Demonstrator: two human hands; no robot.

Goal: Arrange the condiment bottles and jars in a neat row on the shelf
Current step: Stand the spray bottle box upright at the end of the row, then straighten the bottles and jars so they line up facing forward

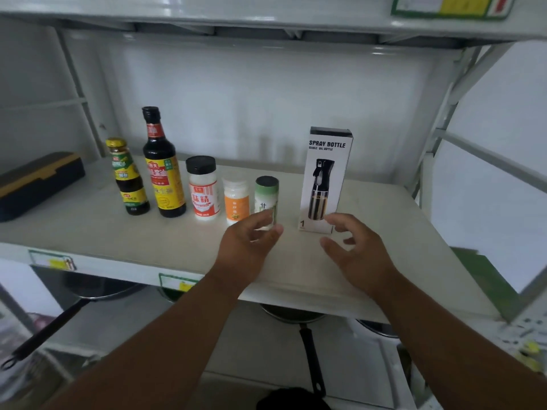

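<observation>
On the white shelf [88,232] stands a row: a small dark sauce bottle with a yellow cap [128,177], a tall dark soy sauce bottle [163,164], a white jar with a black lid [202,189], a small white jar with an orange label [236,201] and a green-labelled jar with a dark lid [267,196]. My left hand [247,250] curls around the base of the green-labelled jar, fingers touching it. To the right stands a white spray bottle box [325,179]. My right hand [355,250] hovers open just in front of that box, holding nothing.
A dark case with a yellow stripe [35,184] lies at the shelf's left end. Another shelf runs overhead. Below the shelf hang black pans with long handles [310,356]. The shelf's front edge carries price tags [51,260]. A metal upright frames the right side.
</observation>
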